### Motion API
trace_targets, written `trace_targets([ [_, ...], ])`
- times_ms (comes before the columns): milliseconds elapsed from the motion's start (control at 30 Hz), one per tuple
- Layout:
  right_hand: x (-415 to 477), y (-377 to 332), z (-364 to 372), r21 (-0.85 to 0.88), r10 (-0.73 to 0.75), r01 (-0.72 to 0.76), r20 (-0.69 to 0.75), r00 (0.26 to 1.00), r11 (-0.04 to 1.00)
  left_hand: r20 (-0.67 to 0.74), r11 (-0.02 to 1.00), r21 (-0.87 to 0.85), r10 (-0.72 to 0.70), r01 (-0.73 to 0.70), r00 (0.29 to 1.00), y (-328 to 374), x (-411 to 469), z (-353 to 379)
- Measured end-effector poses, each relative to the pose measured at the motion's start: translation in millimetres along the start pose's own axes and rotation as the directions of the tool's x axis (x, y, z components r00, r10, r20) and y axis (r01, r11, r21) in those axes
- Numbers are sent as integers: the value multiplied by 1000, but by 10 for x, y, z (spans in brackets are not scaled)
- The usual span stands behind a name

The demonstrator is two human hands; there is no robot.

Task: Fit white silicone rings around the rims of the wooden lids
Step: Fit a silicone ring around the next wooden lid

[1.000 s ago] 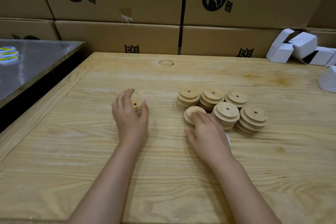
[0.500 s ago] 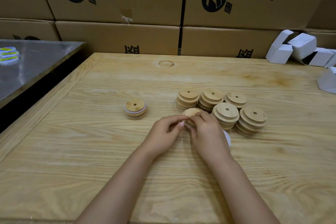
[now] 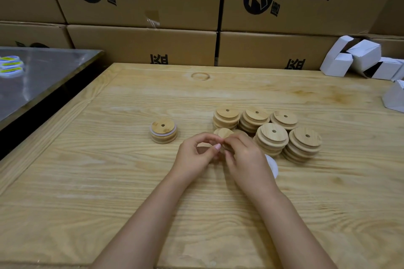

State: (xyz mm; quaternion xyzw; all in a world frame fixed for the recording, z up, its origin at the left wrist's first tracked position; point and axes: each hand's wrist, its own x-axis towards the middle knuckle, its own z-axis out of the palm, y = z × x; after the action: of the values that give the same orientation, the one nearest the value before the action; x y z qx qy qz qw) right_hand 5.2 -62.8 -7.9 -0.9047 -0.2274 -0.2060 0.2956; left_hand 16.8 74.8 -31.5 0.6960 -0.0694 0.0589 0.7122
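My left hand (image 3: 196, 153) and my right hand (image 3: 247, 159) meet at the middle of the table, fingers curled and pinching one wooden lid (image 3: 223, 132) between them. Only the lid's far edge shows above my fingertips. I see no ring between my fingers. A pile of white silicone rings (image 3: 272, 166) peeks out from under my right hand. To the left stands a short stack of lids (image 3: 163, 130) with a white ring around its rim. Several stacks of bare wooden lids (image 3: 271, 137) stand just right of my hands.
The wooden table (image 3: 109, 181) has a raised left edge. Beside it lies a metal surface (image 3: 43, 76) with rolls of tape (image 3: 11, 65). Cardboard boxes (image 3: 142, 46) wall off the back. Folded white cartons (image 3: 360, 59) lie at the far right corner.
My left hand has left the ringed stack on the left and moved right to join my right hand on the lid. The right hand has lifted the lid slightly.
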Motion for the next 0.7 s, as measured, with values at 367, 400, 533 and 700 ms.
trace_targets([
  [367, 6, -55, 13, 78, -87, 91, -50, 995, 993, -92, 994, -85, 53, -61, 994, 33, 23, -11],
  [400, 10, -71, 8, 118, -85, 92, -61, 995, 989, -101, 994, -94, 51, -60, 994, 35, 26, -21],
  [533, 18, -81, -83, 184, -58, 77, -106, 993, 980, -115, 992, -115, 39, -52, 993, 36, 29, -37],
  [700, 19, 105, -305, -305, 313, -285, 48, 949, 909, -152, 992, -126, 10, -30, 988, 36, 24, 0],
])
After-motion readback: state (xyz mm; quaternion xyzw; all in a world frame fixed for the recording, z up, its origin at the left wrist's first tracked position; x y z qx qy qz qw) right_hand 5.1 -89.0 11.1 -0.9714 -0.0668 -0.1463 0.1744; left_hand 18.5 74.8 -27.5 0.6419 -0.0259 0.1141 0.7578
